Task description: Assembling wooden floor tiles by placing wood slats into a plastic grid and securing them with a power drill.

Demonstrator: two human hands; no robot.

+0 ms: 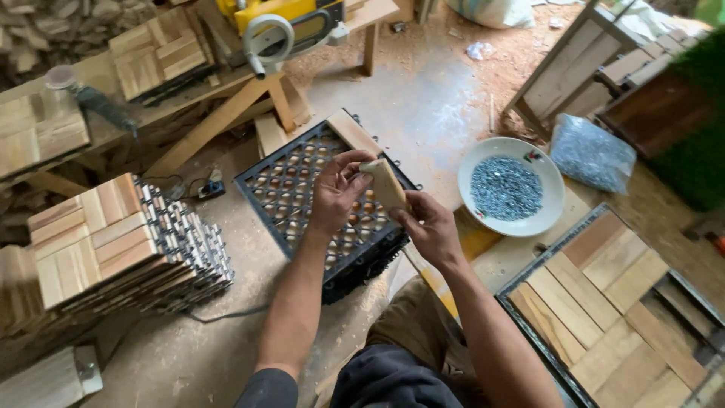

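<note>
Both my hands hold a short pale wooden slat [385, 183] above a black plastic grid tile base [279, 189]. My left hand [336, 195] pinches the slat's upper end with thumb and fingers. My right hand [429, 227] grips its lower end from the right. The grid base lies tilted on a stack of similar bases, with one wooden slat [353, 132] lying along its far edge. The slat in my hands hovers over the grid's right part, apart from it.
A white bowl of small grey screws [507, 187] sits right of the grid, a clear bag of screws [591, 153] beyond it. Finished wood tiles are stacked at left [106, 242]; another wood tile in a frame [612, 310] lies at lower right. Sawdust covers the floor.
</note>
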